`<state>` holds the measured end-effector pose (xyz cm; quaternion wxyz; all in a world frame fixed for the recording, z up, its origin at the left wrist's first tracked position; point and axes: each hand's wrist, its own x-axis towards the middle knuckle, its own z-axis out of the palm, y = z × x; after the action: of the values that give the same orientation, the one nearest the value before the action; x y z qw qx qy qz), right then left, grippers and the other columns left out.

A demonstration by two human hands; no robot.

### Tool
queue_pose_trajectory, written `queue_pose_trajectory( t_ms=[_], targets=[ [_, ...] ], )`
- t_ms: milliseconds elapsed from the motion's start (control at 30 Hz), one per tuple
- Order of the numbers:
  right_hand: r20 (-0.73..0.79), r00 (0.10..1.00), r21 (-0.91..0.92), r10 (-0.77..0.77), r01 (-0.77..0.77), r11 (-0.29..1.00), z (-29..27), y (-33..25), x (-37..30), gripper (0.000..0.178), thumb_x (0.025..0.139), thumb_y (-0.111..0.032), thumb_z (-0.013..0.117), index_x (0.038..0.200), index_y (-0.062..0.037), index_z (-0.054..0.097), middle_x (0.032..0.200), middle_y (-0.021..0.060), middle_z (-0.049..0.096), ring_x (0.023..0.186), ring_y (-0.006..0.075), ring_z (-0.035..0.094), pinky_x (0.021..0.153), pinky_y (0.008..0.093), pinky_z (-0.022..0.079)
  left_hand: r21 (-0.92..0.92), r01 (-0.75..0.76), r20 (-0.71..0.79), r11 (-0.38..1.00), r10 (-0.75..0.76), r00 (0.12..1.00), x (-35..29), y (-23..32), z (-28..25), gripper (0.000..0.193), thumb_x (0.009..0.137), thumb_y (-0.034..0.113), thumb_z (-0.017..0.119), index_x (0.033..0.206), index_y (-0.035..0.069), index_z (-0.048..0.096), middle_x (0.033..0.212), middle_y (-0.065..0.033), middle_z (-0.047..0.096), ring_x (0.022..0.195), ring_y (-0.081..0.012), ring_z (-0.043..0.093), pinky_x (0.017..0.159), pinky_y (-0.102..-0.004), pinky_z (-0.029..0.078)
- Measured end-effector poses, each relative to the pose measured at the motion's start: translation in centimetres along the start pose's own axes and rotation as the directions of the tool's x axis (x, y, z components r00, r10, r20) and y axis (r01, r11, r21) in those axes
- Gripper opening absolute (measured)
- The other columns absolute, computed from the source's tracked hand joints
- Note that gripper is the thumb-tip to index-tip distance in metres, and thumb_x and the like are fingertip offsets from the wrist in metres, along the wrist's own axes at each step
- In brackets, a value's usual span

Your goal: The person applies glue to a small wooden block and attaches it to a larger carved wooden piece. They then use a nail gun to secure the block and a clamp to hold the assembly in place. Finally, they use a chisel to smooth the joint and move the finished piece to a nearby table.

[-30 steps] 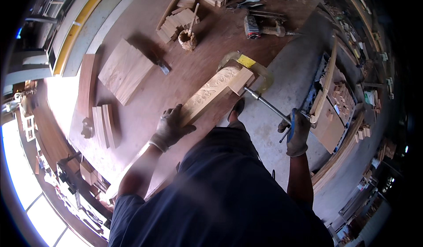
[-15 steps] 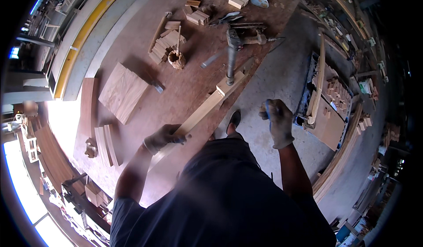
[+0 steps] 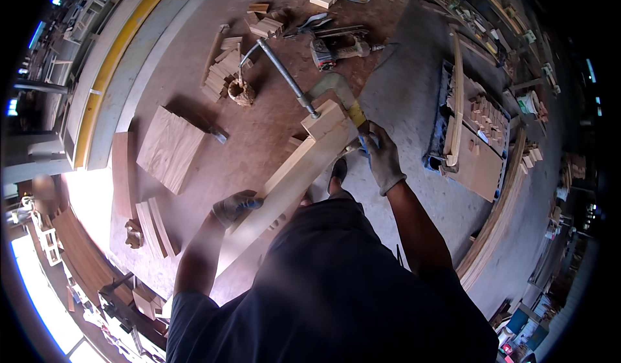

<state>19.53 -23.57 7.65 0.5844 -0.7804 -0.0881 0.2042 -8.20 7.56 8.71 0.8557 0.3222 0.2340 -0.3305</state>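
Note:
My gloved left hand [image 3: 238, 208] is closed around the near part of a long pale wooden board [image 3: 284, 183], which slants away to the right. A short wood block [image 3: 325, 118] lies on the board's far end. Pressing on that block is the long threaded screw [image 3: 284, 72] of a C-clamp, whose worn yellowish frame [image 3: 335, 86] curves behind the board's end. My gloved right hand [image 3: 383, 159] is closed at the clamp's lower frame, beside the far end; its fingertips are partly hidden.
On the brown work surface are a cordless power tool [image 3: 322, 54], a glue pot [image 3: 241, 93] with a stick, stacked blocks [image 3: 226, 65], a wide board [image 3: 171, 148] and narrow strips [image 3: 157, 227]. Rightward, a crate [image 3: 475, 130] of wood pieces stands on the grey floor.
My right hand has moved left from open space to the clamp. The board has rolled, showing its broad face, and the clamp's screw now leans left. My left hand keeps holding the board.

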Motion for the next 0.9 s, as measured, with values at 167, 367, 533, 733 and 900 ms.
queue_pose_trajectory(
  t_ms=[167, 367, 533, 733, 900],
  targets=[
    [-0.046, 0.998, 0.034, 0.05, -0.048, 0.998, -0.3, -0.4, -0.5, 0.033, 0.1, -0.004, 0.068, 0.133, -0.001, 0.067, 0.115, 0.0058, 0.073, 0.103, 0.0113, 0.065, 0.092, 0.0281, 0.054, -0.152, 0.07, 0.102, 0.986, -0.055, 0.993, 1.0, -1.3, -2.4, 0.075, 0.092, 0.035, 0.078, 0.144, -0.012, 0.05, 0.129, -0.0395, 0.064, 0.116, -0.0518, 0.067, 0.1, -0.0614, 0.056],
    [-0.046, 0.996, 0.082, 0.074, -0.07, 0.994, -0.5, -0.9, -0.7, 0.031, 0.1, -0.001, 0.068, 0.131, -0.0016, 0.069, 0.111, 0.0035, 0.073, 0.096, 0.0095, 0.066, 0.086, 0.0272, 0.057, -0.21, 0.118, 0.191, 0.971, -0.077, 0.979, 1.8, -2.0, -3.5, 0.083, 0.091, 0.045, 0.074, 0.147, -0.011, 0.049, 0.134, -0.0435, 0.059, 0.121, -0.056, 0.063, 0.105, -0.064, 0.052],
    [-0.048, 0.997, 0.05, 0.066, -0.064, 0.997, -0.6, -2.9, -1.2, 0.029, 0.1, -0.001, 0.067, 0.129, -0.0027, 0.07, 0.106, 0.0019, 0.073, 0.089, 0.0072, 0.065, 0.082, 0.0251, 0.055, -0.266, 0.206, 0.229, 0.942, -0.146, 0.962, 1.9, -1.7, -4.0, 0.083, 0.093, 0.045, 0.074, 0.153, -0.004, 0.046, 0.132, -0.04, 0.062, 0.117, -0.0522, 0.066, 0.103, -0.061, 0.053],
    [-0.014, 0.996, 0.054, 0.084, -0.083, 0.995, -1.1, -2.9, -1.3, 0.032, 0.101, -0.001, 0.066, 0.133, -0.0024, 0.067, 0.113, 0.0051, 0.071, 0.094, 0.0102, 0.068, 0.082, 0.0289, 0.063, -0.29, 0.228, 0.269, 0.929, -0.149, 0.951, 2.5, -1.9, -4.6, 0.082, 0.094, 0.045, 0.072, 0.154, -0.004, 0.044, 0.131, -0.0414, 0.061, 0.119, -0.0537, 0.065, 0.102, -0.0626, 0.053],
    [-0.008, 0.995, 0.04, 0.1, -0.1, 0.994, -0.8, -2.6, -0.9, 0.032, 0.102, -0.001, 0.064, 0.134, -0.0029, 0.066, 0.112, 0.0044, 0.071, 0.094, 0.0091, 0.067, 0.081, 0.0281, 0.062, -0.274, 0.177, 0.232, 0.945, -0.113, 0.966, 2.2, -2.1, -4.4, 0.073, 0.096, 0.038, 0.071, 0.15, -0.006, 0.049, 0.129, -0.0362, 0.065, 0.119, -0.0475, 0.067, 0.101, -0.0567, 0.056]
  ],
)
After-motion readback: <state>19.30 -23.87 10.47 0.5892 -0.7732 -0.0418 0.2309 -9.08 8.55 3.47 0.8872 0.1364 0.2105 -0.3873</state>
